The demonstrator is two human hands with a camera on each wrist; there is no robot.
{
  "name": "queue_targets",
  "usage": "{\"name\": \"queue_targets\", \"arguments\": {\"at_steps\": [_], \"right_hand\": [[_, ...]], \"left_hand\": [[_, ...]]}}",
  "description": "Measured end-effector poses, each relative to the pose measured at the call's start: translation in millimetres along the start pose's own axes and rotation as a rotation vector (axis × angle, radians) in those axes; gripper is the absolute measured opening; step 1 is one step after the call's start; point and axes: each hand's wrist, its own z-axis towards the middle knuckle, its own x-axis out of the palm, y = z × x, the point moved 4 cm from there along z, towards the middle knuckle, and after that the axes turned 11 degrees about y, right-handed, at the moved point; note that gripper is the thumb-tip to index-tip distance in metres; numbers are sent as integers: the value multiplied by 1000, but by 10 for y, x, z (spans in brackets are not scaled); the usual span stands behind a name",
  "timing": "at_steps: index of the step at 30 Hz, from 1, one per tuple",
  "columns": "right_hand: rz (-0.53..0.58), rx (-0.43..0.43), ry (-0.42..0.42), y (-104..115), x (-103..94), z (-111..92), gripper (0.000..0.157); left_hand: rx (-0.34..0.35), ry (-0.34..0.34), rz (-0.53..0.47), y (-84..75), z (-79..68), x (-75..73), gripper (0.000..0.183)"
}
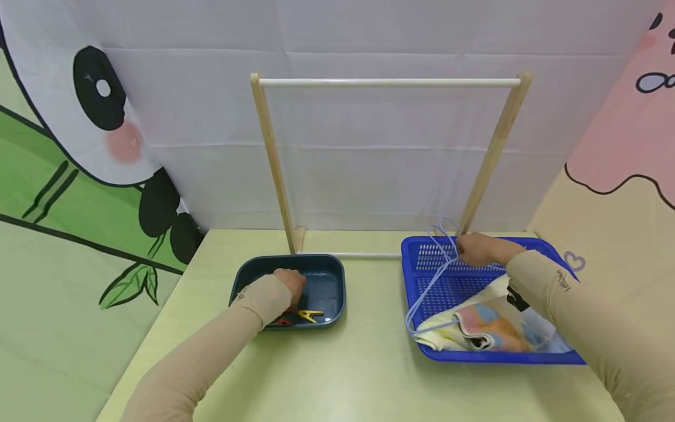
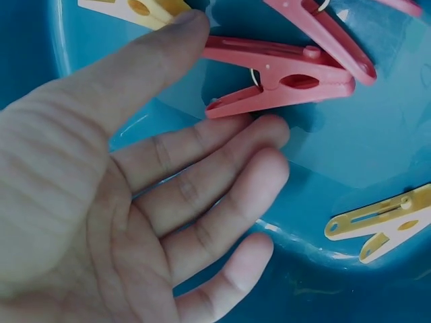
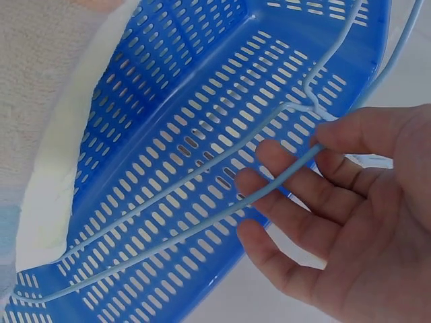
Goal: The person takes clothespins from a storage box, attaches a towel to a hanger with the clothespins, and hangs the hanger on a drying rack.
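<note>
My left hand (image 1: 290, 287) reaches down into a dark teal basin (image 1: 341, 293). In the left wrist view its fingers are loosely extended, thumb and fingertips beside the two handles of a red clothespin (image 2: 296, 74). A yellow clothespin (image 2: 128, 10) lies past the thumb, and another yellow clothespin (image 1: 310, 315) is nearer the basin's front. My right hand (image 1: 477, 249) pinches a light blue wire clothes hanger (image 1: 429, 287) between thumb and fingers, over a blue perforated basket (image 1: 411, 264). The hanger's far end reaches a pale yellow towel (image 3: 50, 195) in the basket.
A wooden rack (image 1: 274, 158) with a white top bar (image 1: 390, 82) stands behind the basin and basket. A multicoloured cloth (image 1: 495, 328) lies in the basket. Pale table surface (image 1: 369, 328) shows between the two containers; a printed backdrop (image 1: 369, 29) rises behind.
</note>
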Motion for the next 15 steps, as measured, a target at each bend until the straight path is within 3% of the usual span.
{"name": "queue_targets", "arguments": {"at_steps": [15], "right_hand": [[61,-6,-61,-37,-24,8,8]], "left_hand": [[23,-54,-9,22,-59,9,39]]}}
